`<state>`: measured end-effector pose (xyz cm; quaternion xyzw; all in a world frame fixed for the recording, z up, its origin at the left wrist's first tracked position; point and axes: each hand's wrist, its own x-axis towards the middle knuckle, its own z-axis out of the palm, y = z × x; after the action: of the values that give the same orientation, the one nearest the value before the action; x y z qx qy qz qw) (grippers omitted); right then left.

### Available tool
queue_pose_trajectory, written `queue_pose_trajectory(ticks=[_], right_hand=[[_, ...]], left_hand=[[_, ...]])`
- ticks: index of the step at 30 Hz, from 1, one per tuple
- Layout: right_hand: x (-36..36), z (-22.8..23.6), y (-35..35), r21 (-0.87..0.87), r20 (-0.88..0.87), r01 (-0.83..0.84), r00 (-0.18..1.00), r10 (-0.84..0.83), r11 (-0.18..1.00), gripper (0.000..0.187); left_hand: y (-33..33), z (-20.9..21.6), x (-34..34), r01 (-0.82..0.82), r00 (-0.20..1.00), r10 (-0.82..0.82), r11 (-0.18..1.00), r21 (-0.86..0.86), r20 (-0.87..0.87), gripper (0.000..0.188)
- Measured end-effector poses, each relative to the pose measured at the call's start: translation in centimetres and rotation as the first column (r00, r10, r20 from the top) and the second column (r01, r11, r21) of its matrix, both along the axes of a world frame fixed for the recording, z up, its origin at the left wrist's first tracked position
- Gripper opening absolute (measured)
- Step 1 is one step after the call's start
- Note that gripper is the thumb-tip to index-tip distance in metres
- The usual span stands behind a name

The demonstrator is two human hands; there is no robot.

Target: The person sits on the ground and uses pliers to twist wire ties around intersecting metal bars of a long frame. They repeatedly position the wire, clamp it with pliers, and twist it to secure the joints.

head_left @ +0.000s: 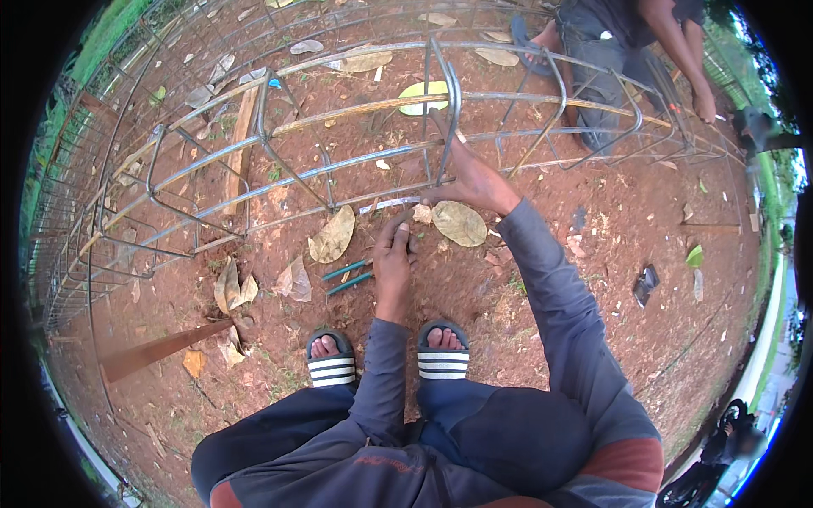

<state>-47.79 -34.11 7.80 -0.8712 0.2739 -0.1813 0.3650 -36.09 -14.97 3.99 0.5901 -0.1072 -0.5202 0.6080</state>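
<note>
Fingers (pixel 398 237) of my left hand (pixel 394 267) point forward and lie loosely open on the red dirt, holding nothing; just left of them rest the teal-handled metal pliers (pixel 347 277), untouched. My right hand (pixel 470 179) reaches further out, its fingers closed around the lower grey steel bar (pixel 339 203) at the foot of a bent square stirrup (pixel 445 118), steadying that joint.

I judge the step in hand to be bracing a stirrup on the long grey rebar cage (pixel 279 144), which lies on its side just beyond both sets of fingers. The next move, as I read it, calls for the left fingers to close on the pliers while the right keeps the bar from shifting.

Steel here is round, dull and rust-flecked, the long bars running straight through square hoops. Dry tan leaves (pixel 459 222), curled and papery, lie near the right fingers. Ground is packed reddish soil (pixel 610 237), gritty and uneven. Behind my wrists sit my black sandals with white stripes (pixel 442 351). Beyond the cage another person (pixel 631 51) crouches.
</note>
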Motion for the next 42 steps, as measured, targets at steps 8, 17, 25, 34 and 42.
queue_pose_trajectory(ticks=[8, 17, 25, 34, 42], right_hand=[[-3.3, -0.7, 4.1, -0.082, -0.034, 0.248, 0.967, -0.251, 0.965, 0.075], [-2.7, -1.9, 4.7, 0.042, 0.003, 0.393, 0.919, -0.393, 0.919, 0.064], [-2.7, -2.4, 4.7, 0.034, -0.029, 0.406, 0.914, -0.405, 0.913, 0.072], [-2.1, -1.1, 5.1, 0.016, -0.074, 0.415, 0.908, -0.413, 0.91, 0.062], [-2.2, -3.7, 5.6, 0.0, 0.072, 0.494, 0.867, -0.492, 0.87, 0.044]], left_hand=[[-1.3, -1.9, -1.9, 0.071, 0.994, -0.072, 0.997, -0.024, -0.081, 0.03], [-5.2, -2.9, -0.6, 0.188, 0.967, -0.193, 0.981, 0.043, 0.167, 0.03], [-4.3, -5.2, -2.8, 0.221, 0.975, -0.221, 0.975, 0.012, 0.028, 0.026], [-6.9, -6.7, -1.6, 0.185, 0.977, -0.21, 0.934, -0.306, -0.048, 0.018], [-5.1, -3.7, -2.3, 0.193, 0.979, -0.202, 0.962, -0.195, -0.031, 0.028]])
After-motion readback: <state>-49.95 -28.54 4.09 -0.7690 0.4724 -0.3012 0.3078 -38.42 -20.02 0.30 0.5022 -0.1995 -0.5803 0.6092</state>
